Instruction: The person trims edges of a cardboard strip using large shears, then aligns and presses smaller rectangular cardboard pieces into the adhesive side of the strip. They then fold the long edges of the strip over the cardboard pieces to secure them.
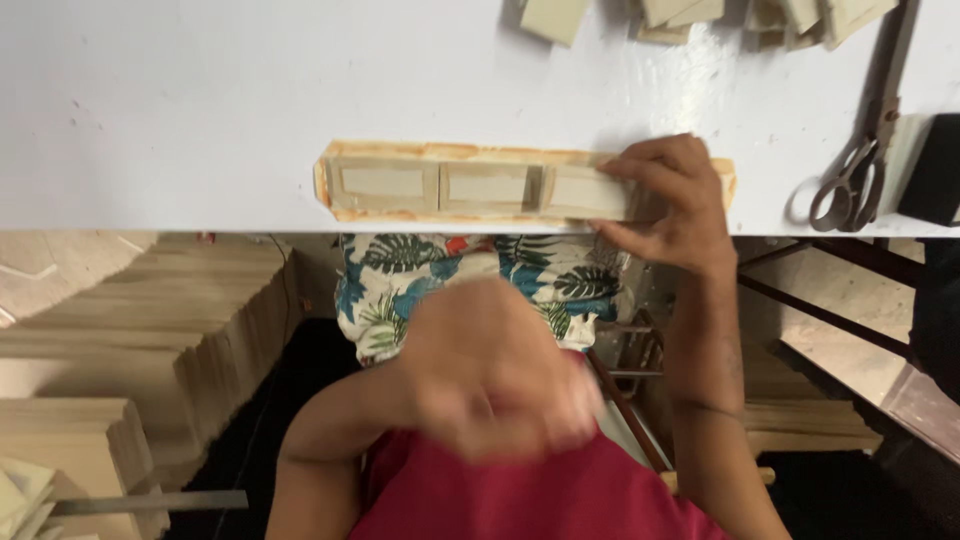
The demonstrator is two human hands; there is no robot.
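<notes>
Right hand (668, 195) sits on the right end of a long wooden strip (450, 185) w/ three pale inset panels, lying at the near edge of the white worktop (200, 110). Its fingers (650, 160) are curled over the strip's top, thumb under the edge, pinching strip and worktop edge together. Left hand (495, 375) is off the worktop, down near the body, blurred; looks loosely closed but can't tell if it holds anything. It blocks part of the leaf-print cloth (390, 270) below the worktop.

Around: scissors (855, 165) lie to the right of the strip, well apart from the hand, w/ a dark block (935, 170) just beside them at the frame edge. Pale card pieces (690, 15) are scattered along the far edge. Below left, stacks of boards (130, 340).
</notes>
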